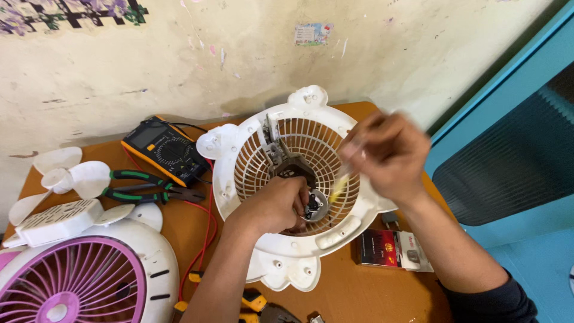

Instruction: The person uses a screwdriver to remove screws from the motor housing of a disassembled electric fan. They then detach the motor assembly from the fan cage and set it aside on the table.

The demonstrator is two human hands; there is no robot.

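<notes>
A wooden table [371, 293] fills the lower part of the view, set against a stained, peeling wall [179, 66], with a blue cabinet [514, 149] to the right. At the table's middle lies a round white fan housing [239, 149], face down, its ribbed grille showing inside the ring and a small motor [290, 167] with a metal bracket fixed at the centre. To the lower left a second fan with a purple grille [84, 281] lies partly out of frame, a white vented cover [57, 220] resting on its upper edge. Beyond that, a white fan blade set [72, 178] sits near the table's left corner.

A yellow and black multimeter [164, 149] lies just left of the housing, its red leads trailing down across the table. Green-handled pliers [149, 186] lie between the multimeter and the blade set. A small dark red box [382, 248] rests right of the housing's lower rim.

The left hand [275, 203] reaches into the housing, fingers curled closed around the motor's lower end beside a round metal plate [317, 206]. The right hand [385, 158] hovers blurred above the grille's right side, fingers pinched on a thin yellowish tool [339, 188] whose tip points down toward the plate; what kind of tool cannot be told.
</notes>
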